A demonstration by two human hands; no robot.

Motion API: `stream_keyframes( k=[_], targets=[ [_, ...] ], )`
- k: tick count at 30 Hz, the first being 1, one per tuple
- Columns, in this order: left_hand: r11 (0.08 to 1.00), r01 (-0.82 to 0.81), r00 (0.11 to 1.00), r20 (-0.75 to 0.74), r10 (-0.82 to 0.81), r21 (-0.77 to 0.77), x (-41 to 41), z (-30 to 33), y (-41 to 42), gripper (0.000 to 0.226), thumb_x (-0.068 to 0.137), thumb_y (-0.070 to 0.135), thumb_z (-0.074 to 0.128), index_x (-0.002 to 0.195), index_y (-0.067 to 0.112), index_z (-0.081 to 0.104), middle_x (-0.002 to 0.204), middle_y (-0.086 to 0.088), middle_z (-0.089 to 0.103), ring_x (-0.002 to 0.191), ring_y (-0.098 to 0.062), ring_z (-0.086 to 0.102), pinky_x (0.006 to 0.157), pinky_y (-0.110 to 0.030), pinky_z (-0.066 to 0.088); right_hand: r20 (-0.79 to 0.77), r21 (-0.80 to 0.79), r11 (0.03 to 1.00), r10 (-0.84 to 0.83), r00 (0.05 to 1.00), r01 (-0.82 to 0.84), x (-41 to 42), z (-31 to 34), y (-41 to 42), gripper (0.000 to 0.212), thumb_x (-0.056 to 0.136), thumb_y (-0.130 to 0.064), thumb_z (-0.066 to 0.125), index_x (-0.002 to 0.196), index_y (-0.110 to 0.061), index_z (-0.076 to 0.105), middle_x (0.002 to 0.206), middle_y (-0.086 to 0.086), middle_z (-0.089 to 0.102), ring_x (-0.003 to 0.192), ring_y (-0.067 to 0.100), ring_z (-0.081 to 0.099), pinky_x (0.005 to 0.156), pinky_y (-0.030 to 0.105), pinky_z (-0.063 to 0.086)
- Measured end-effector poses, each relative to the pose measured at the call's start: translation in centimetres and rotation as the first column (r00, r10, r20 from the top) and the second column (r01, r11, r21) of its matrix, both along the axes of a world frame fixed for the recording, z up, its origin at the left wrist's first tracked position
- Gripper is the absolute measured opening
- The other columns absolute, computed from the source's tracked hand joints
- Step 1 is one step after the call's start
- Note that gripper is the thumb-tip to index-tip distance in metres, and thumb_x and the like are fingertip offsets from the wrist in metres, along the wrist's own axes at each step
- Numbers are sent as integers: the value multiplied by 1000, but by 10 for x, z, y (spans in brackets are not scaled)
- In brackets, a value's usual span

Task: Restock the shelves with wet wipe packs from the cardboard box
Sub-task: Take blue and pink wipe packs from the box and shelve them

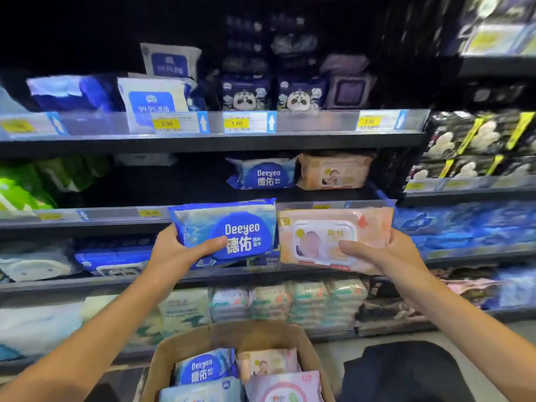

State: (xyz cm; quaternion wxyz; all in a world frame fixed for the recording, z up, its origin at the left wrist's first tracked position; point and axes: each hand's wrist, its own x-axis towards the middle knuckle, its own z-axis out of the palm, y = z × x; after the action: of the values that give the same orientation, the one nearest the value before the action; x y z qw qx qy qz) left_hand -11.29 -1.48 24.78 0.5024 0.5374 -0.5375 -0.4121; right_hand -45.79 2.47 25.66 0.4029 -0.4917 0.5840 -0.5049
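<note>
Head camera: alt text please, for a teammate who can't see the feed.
A person holds up two wipe packs before store shelves: the left hand grips a blue pack, the right hand a pink pack. Matching blue and pink packs sit on the shelf behind, and a cardboard box with more packs stands below.

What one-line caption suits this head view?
Left hand holds blue pack, right hand pink pack, above cardboard box.

The setting is a retail shop aisle. Tiered dark shelves (220,143) carry rows of packaged wipes (262,174) behind clear rails bearing yellow price labels (236,123). A cardboard box (232,340) of stock stands below.
</note>
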Motion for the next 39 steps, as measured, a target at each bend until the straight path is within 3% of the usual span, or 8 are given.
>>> stream_keyframes(
  k=[4,12,17,20,24,28,32,39],
  targets=[
    [1000,11,987,-159,-8,18,-18,25,-22,39,74,22,85,109,14,70,102,3,78,95,-18,75,85,-35,57,96,-46,999,-23,995,27,-8,11,1,36,72,-17,85,105,-13,74,95,-3,80,88,11,76,66,16,55],
    [987,-68,937,-331,114,148,-50,46,-71,45,73,34,86,110,14,70,93,-2,79,82,-18,75,75,-36,60,198,-3,998,-64,978,66,-22,4,-2,51,66,-26,86,113,-13,72,104,2,79,100,19,74,92,37,54],
    [987,-98,955,-265,129,129,-63,48,-106,47,68,34,90,103,8,72,90,-5,79,74,-17,75,70,-33,59,204,0,994,-106,973,108,-33,1,-3,50,63,-25,86,109,-13,73,100,1,79,95,18,75,85,35,55],
    [989,-128,978,-154,139,79,-70,52,-127,49,64,37,93,93,8,66,90,-5,74,80,-15,70,71,-28,55,213,3,993,-120,970,122,-41,1,-3,42,66,-20,86,106,-13,73,96,1,80,89,15,76,76,30,53],
    [999,-36,981,190,42,-34,-71,57,-147,52,62,36,94,98,10,67,93,4,71,79,-7,66,70,-20,49,207,22,991,-134,969,132,-52,-1,-7,50,63,-24,87,109,-11,73,101,3,79,97,21,75,90,39,55],
    [1000,-26,799,602,18,4,-69,38,-155,55,60,48,90,65,12,48,59,-1,52,56,-15,51,48,-23,37,212,3,990,-141,967,144,-56,1,-11,49,62,-24,86,108,-11,73,99,3,79,95,20,76,85,36,55],
    [991,-120,749,649,130,-60,-63,19,-161,71,55,69,83,84,14,48,74,-3,52,72,-24,56,57,-33,45,211,-8,990,-138,968,143,-60,5,-16,46,64,-22,85,106,-12,73,99,4,79,93,20,76,86,37,56],
    [986,-150,722,673,162,-76,-64,16,-159,80,57,72,81,95,10,45,92,-13,60,86,-32,63,67,-41,56,244,-48,986,-141,960,157,-58,19,-41,39,75,-24,83,110,-10,72,103,4,79,102,26,73,88,41,56]
  ],
)
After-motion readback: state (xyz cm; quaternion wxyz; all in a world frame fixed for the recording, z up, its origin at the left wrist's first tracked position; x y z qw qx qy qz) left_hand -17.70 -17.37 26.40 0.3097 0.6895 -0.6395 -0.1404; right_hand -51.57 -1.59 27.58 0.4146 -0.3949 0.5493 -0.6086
